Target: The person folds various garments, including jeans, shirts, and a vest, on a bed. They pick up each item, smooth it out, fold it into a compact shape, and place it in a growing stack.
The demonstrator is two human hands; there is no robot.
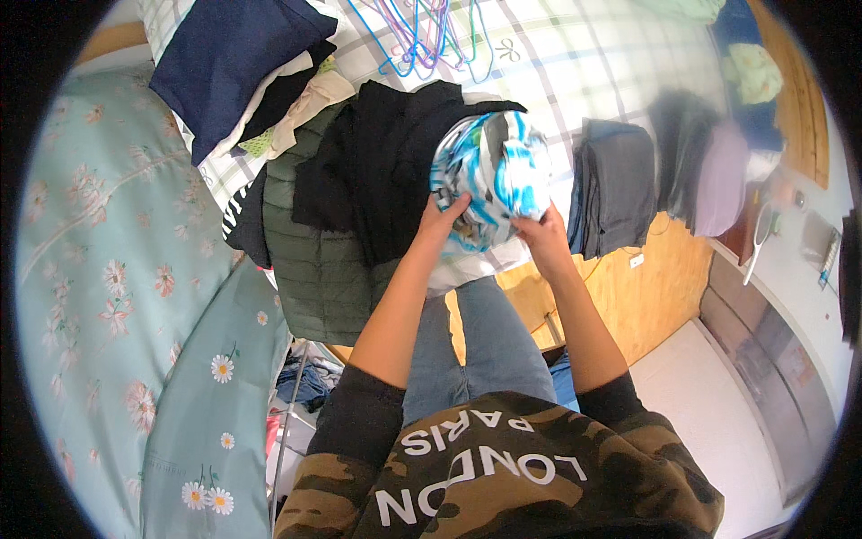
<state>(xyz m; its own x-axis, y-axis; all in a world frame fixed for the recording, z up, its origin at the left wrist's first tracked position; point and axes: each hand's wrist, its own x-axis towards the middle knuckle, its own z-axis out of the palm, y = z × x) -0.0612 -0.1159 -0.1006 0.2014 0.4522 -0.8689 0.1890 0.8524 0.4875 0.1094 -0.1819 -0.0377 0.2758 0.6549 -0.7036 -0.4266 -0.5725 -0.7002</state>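
Both my hands hold a bunched blue, white and grey patterned cloth (492, 171), rounded in shape and partly smeared by motion. My left hand (446, 216) grips its near left edge, the thumb lying on top. At the near right edge, my right hand (542, 232) is closed on the same cloth, with the fingers partly hidden beneath it. Left of the bundle lies a black garment (382, 148), spread over a dark green quilted jacket (310, 283). The bundle overlaps the black garment's right part.
A checked bedsheet (575, 58) covers the bed. Several hangers (422, 36) lie at the far side. A navy garment (238, 72) tops a pile at far left. Folded dark trousers (620, 184) and a mauve garment (721, 175) sit right. A floral curtain (108, 269) hangs left.
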